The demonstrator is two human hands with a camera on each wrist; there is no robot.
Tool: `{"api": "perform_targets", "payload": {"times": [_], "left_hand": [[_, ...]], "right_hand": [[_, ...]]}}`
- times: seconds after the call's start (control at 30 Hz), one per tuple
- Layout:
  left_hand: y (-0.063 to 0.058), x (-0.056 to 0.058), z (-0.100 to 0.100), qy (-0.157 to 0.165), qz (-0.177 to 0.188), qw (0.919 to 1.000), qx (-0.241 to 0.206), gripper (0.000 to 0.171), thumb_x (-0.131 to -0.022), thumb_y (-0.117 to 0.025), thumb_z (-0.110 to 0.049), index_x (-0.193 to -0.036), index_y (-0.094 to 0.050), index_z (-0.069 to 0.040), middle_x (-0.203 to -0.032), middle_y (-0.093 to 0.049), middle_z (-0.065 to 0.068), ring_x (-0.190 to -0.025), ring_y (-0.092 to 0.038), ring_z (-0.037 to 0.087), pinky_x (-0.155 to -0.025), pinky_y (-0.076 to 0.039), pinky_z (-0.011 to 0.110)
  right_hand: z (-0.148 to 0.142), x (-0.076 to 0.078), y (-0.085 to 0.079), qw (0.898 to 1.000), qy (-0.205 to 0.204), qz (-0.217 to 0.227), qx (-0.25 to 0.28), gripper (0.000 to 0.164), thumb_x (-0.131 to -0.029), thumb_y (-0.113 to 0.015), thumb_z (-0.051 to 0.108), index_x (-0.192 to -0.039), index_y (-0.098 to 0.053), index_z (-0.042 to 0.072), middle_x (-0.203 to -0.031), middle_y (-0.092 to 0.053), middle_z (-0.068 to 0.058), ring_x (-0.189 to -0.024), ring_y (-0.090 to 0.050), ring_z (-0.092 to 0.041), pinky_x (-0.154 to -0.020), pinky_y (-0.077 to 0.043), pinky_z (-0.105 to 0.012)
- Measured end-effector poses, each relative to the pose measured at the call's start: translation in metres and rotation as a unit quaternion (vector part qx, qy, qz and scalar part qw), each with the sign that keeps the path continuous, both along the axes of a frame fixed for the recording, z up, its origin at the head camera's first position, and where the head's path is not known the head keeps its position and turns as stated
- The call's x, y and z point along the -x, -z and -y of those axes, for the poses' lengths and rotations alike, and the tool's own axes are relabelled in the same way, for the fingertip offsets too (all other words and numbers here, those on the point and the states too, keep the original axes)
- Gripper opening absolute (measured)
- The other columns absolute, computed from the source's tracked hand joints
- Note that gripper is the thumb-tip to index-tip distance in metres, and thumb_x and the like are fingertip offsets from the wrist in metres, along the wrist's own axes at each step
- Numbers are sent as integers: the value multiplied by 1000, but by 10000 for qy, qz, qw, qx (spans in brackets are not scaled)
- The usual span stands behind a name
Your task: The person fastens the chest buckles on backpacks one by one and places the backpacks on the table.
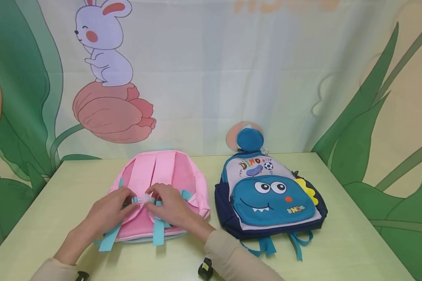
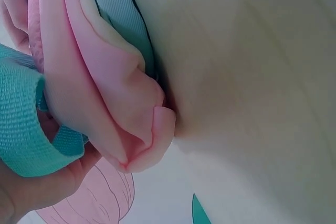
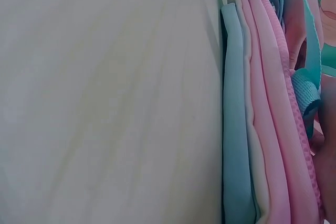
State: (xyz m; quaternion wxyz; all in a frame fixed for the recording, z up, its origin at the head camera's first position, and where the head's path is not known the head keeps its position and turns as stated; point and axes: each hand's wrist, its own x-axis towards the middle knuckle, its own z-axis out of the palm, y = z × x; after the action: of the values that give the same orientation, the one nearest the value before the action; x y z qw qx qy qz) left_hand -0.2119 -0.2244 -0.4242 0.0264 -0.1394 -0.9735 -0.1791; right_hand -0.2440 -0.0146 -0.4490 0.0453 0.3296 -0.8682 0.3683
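A pink backpack (image 1: 193, 183) lies with its shoulder-strap side up at the middle left of the table in the head view. Across its two straps runs a chest strap with a whitish buckle (image 1: 147, 198). My left hand (image 1: 109, 207) pinches the left end of this buckle, thumb below and fingers above. From the other side, my right hand (image 1: 170, 205) pinches the buckle's right end. The fingers partly cover the buckle. Turquoise webbing (image 1: 158, 232) hangs down over the bag's lower edge. In the left wrist view, a turquoise loop (image 2: 21, 114) crosses in front of the left hand.
A blue dinosaur backpack (image 1: 274, 199) lies face up to the right, close to the right forearm, its straps trailing toward the front. A small black object (image 1: 205, 269) lies by the right sleeve. Behind the pale table (image 1: 351, 234) hangs a printed curtain (image 1: 197, 78).
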Motion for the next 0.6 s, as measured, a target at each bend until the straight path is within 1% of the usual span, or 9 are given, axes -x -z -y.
{"api": "perform_targets", "payload": {"times": [0.1, 0.23, 0.3, 0.4, 0.5, 0.6], "left_hand": [[-1, 0, 2, 16, 28, 10000, -64, 27, -91, -71, -32, -107, -64, -12, -95, -65, -1, -84, -59, 15, -74, -53, 40], [-4, 0, 7, 44, 109, 9996, -256, 24, -91, -72, -32, -107, -65, -16, -88, -62, -5, -76, -53, 12, -67, -45, 32], [-7, 0, 10, 58, 162, 9993, -333, 24, -90, -72, -33, -107, -65, -16, -87, -60, -6, -74, -51, 12, -65, -42, 30], [-11, 0, 11, 75, 226, 9992, -320, 29, -90, -73, -34, -111, -66, -16, -89, -61, -6, -76, -52, 12, -66, -43, 29], [-15, 0, 10, 66, 261, 9992, -288, 33, -89, -74, -34, -115, -66, -16, -92, -64, -5, -78, -54, 13, -68, -45, 29], [-18, 0, 7, 72, 193, 9994, -274, 35, -87, -76, -34, -116, -66, -16, -94, -65, -5, -78, -54, 12, -67, -45, 29]], "right_hand": [[-2, 0, -2, 9999, -32, -82, -106, 26, -93, -66, 27, -118, -64, 19, -91, -61, 7, -81, -53, -2, -73, -43, -11], [-7, -1, -5, 9991, -121, -230, -346, 28, -95, -64, 29, -121, -66, 19, -93, -61, 7, -82, -53, -2, -74, -42, -12], [-10, -2, -7, 9980, -150, -363, -498, 29, -96, -63, 30, -123, -66, 19, -95, -63, 6, -83, -54, -2, -75, -42, -12], [-16, -2, -10, 9965, -177, -470, -665, 31, -97, -63, 30, -125, -67, 19, -98, -64, 5, -84, -55, -3, -76, -43, -12], [-22, -2, -11, 9959, -162, -480, -749, 31, -97, -62, 28, -127, -66, 20, -100, -63, 6, -85, -55, -3, -76, -44, -11], [-27, -2, -13, 9958, -173, -492, -753, 31, -97, -62, 28, -127, -66, 21, -101, -63, 6, -86, -55, -4, -77, -45, -11]]}}
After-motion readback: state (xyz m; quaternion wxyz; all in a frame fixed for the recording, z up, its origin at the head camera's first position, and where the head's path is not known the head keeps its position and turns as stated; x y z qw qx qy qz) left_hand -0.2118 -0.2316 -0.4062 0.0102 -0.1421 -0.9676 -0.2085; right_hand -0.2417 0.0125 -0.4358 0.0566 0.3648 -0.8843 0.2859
